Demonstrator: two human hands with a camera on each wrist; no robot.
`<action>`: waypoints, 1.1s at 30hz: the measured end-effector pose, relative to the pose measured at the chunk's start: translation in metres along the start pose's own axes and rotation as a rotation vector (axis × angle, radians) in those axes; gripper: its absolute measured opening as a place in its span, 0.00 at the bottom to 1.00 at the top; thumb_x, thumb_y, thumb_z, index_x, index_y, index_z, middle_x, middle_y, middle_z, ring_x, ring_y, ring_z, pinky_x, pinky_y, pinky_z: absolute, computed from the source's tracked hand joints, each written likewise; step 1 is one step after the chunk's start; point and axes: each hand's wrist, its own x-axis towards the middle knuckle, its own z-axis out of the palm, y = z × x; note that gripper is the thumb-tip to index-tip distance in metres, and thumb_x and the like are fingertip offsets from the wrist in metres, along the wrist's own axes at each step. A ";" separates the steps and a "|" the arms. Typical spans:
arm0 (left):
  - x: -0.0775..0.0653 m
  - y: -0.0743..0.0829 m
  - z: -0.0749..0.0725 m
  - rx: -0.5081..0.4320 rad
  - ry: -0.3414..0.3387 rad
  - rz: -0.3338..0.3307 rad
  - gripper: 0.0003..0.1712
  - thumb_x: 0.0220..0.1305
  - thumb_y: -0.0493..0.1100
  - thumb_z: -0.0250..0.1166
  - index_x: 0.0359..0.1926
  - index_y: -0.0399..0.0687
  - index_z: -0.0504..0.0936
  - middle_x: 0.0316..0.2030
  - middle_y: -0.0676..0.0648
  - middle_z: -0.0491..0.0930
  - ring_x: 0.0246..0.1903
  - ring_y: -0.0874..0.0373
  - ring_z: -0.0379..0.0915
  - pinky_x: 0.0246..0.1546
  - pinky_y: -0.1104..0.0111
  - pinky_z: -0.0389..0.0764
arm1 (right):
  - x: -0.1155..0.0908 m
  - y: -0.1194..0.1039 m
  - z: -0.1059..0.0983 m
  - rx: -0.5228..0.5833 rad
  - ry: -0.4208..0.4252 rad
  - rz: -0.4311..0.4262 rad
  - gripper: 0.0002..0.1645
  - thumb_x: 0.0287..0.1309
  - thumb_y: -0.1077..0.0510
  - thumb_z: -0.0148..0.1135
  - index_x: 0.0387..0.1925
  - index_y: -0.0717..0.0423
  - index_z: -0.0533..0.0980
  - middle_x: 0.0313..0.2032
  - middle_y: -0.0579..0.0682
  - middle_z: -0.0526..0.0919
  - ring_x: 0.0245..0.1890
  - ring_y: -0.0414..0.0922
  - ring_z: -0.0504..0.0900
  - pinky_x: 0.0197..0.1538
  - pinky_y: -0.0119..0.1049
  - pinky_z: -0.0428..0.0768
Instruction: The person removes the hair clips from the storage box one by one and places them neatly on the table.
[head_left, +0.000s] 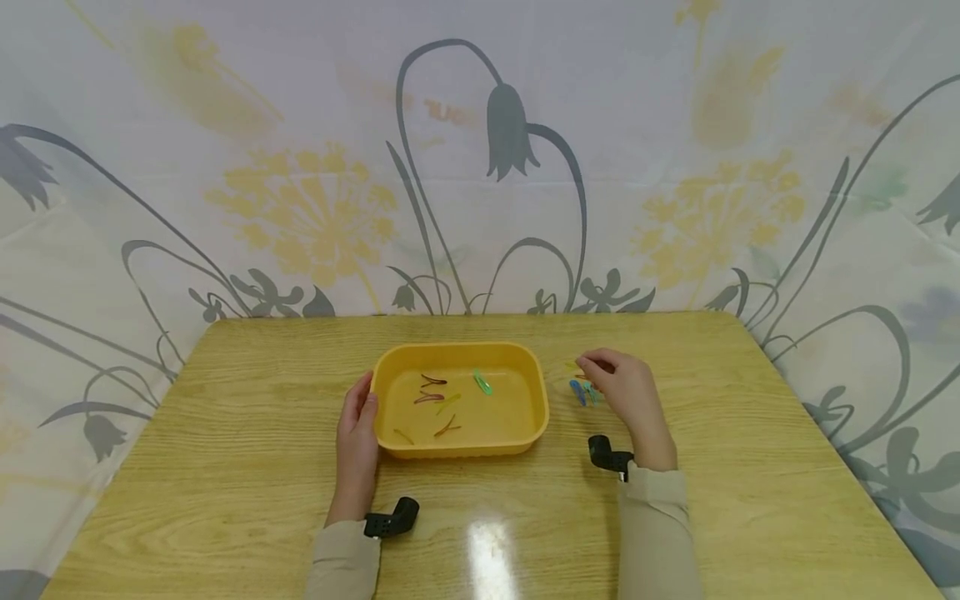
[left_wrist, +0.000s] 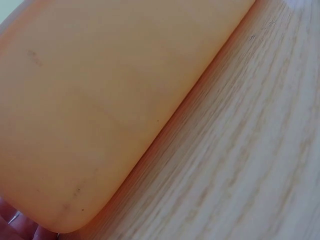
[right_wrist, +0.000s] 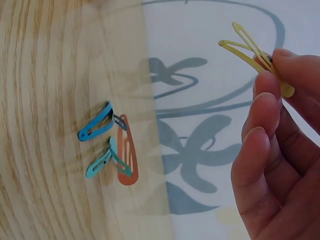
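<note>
My right hand (head_left: 626,392) pinches a yellow snap hair clip (right_wrist: 252,52) between thumb and fingertips, above the table; the clip is sprung open in a V. Beside that hand lie a blue hair clip (right_wrist: 97,122), a turquoise hair clip (right_wrist: 102,162) and an orange hair clip (right_wrist: 128,175), close together. My left hand (head_left: 358,429) holds the left side of a yellow tray (head_left: 465,451), thumb near the rim and fingers along the outer wall. Inside the tray are a green hair clip (head_left: 482,382), a pink hair clip (head_left: 429,397) and several others.
The tray stands on a wood-grain table (head_left: 247,450), left of the loose clips. A flower-print cloth (head_left: 480,208) hangs behind the table's far edge. Each wrist wears a small black camera (head_left: 393,518).
</note>
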 end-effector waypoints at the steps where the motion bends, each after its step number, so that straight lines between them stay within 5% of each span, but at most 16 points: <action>1: 0.000 0.000 0.000 -0.002 -0.001 -0.001 0.23 0.68 0.52 0.44 0.63 0.58 0.62 0.60 0.59 0.61 0.59 0.66 0.54 0.59 0.68 0.59 | 0.000 0.001 0.000 0.003 0.000 0.009 0.20 0.58 0.43 0.53 0.42 0.52 0.78 0.31 0.55 0.80 0.28 0.51 0.75 0.29 0.38 0.73; 33: 0.000 -0.001 0.000 -0.007 0.002 0.008 0.22 0.68 0.52 0.45 0.62 0.59 0.63 0.60 0.59 0.61 0.59 0.66 0.55 0.58 0.67 0.59 | -0.003 0.027 -0.004 0.016 0.043 0.096 0.20 0.62 0.48 0.50 0.47 0.55 0.75 0.34 0.57 0.81 0.30 0.52 0.78 0.28 0.36 0.73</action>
